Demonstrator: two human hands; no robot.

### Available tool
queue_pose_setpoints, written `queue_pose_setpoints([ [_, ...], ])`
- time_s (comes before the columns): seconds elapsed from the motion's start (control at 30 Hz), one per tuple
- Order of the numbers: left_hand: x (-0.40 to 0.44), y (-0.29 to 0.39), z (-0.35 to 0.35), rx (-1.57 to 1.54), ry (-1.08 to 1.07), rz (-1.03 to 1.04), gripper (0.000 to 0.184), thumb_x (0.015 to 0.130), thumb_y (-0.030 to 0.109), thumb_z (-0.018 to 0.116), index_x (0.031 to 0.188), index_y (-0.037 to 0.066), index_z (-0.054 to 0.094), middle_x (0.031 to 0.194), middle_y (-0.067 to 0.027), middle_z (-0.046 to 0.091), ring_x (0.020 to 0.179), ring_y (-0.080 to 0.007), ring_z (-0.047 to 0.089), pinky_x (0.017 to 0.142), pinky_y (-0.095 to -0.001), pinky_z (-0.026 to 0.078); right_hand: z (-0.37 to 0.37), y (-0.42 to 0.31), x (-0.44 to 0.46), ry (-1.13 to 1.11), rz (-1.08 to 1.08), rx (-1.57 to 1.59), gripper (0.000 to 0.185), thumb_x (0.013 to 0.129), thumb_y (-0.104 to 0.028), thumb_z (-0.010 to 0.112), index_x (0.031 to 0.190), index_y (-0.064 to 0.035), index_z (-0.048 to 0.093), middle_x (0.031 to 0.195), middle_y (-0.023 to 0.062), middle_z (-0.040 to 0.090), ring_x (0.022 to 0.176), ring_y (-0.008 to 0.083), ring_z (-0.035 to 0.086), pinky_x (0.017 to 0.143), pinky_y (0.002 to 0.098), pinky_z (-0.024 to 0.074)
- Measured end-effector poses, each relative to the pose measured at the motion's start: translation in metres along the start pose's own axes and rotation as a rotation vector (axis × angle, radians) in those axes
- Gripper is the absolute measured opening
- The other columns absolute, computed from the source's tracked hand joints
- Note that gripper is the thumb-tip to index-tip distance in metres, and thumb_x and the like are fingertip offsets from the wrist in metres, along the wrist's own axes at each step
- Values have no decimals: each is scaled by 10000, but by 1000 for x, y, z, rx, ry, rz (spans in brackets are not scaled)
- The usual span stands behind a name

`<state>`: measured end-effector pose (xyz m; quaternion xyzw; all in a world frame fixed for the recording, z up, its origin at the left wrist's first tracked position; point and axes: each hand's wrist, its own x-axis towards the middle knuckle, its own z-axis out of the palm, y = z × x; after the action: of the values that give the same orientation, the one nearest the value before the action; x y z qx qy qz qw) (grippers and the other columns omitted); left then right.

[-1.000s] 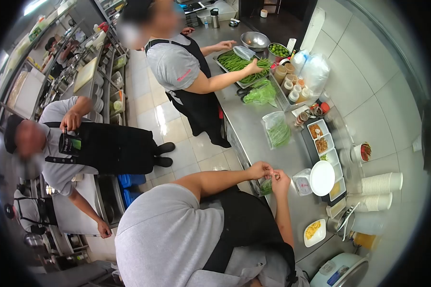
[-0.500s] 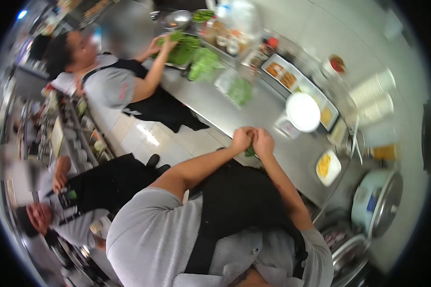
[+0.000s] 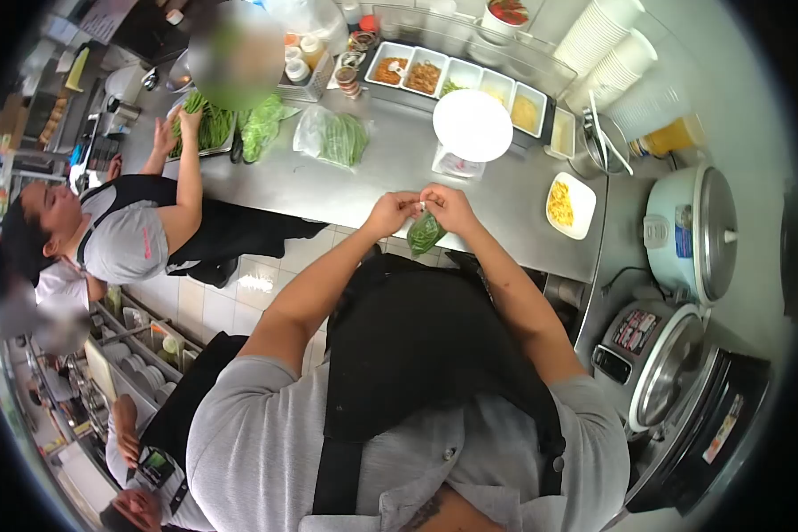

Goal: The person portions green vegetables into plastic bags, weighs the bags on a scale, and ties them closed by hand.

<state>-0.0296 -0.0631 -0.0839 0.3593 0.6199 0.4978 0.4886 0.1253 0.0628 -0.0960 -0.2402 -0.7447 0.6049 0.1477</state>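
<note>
Close together at the counter's front edge, my left hand point(image 3: 392, 215) and my right hand point(image 3: 448, 209) both pinch the gathered neck of a small clear plastic bag of chopped greens point(image 3: 426, 234). The filled part hangs below my fingers, in front of my apron. Just beyond my hands, a round white bowl point(image 3: 473, 126) sits on a small white scale point(image 3: 457, 166). A larger plastic bag of greens point(image 3: 339, 142) lies on the counter to the left.
The steel counter point(image 3: 284, 191) carries a row of white containers with food point(image 3: 424, 76) at the back. A square white dish of yellow strips point(image 3: 570, 206) is at right, near rice cookers point(image 3: 683, 232). Co-worker's hands point(image 3: 183, 126) touch long greens at left.
My head view has turned, so the counter appears shifted left and up. More of the small bag now shows beneath my hands, which stay together. The co-worker's hands have spread slightly.
</note>
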Motion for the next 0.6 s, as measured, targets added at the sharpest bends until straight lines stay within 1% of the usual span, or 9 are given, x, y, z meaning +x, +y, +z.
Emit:
queue_pose_setpoints([
  [0.03,2,1,-4,138,-57,-4,234,970,65,668,1174,-40,712,947,-70,746,811,-106,654,778,-275,548,-4,0,1,12,9,-2,104,908,27,628,979,-43,660,769,17,661,640,84,593,582,252,453],
  [0.1,3,10,-4,138,-73,-2,214,955,80,692,1135,-29,733,939,-67,745,820,-113,659,789,-274,543,-12,-1,4,-101,47,114,118,916,65,610,971,-26,661,784,-38,635,663,12,535,573,211,420],
  [0.17,-2,30,-4,235,-15,84,181,946,88,703,1090,-7,756,914,-69,742,817,-118,663,784,-272,535,-20,-9,7,-108,33,181,110,910,46,629,962,-38,676,779,-34,644,621,27,524,540,213,407],
  [0.23,-1,27,-6,204,-10,129,160,939,88,710,1067,12,768,898,-73,737,816,-123,669,770,-273,529,-29,-35,9,-213,68,263,105,911,31,636,963,-45,685,757,-28,642,582,37,506,492,221,389],
  [0.27,-1,27,-8,179,-28,143,163,937,89,713,1069,11,768,909,-74,735,814,-121,670,770,-270,528,-36,-50,8,-242,193,224,85,913,26,646,946,-33,697,782,0,671,638,48,571,541,225,451],
  [0.3,-2,27,-9,154,-45,155,165,936,89,715,1071,10,767,919,-76,734,811,-120,671,769,-266,527,-38,-47,10,-243,196,227,85,913,26,646,946,-33,697,782,0,671,638,48,571,541,225,451],
  [0.37,-3,28,-14,203,-60,145,167,936,89,715,1072,6,765,935,-79,732,809,-120,673,769,-264,529,-41,-41,13,-311,218,197,77,909,14,665,965,-18,708,771,21,686,536,68,555,471,240,440],
  [0.47,-4,25,-14,199,-68,174,168,941,82,704,1074,-7,756,948,-83,732,796,-120,675,756,-261,534,-38,-36,13,-280,216,250,97,906,17,671,984,-17,720,767,38,698,461,87,526,432,247,432],
  [0.6,-2,21,-9,169,-23,236,159,943,74,684,1056,-21,742,911,-73,736,761,-117,672,708,-258,533,-30,-30,10,-243,222,294,72,933,3,662,962,-25,721,754,32,685,469,74,530,439,232,405],
])
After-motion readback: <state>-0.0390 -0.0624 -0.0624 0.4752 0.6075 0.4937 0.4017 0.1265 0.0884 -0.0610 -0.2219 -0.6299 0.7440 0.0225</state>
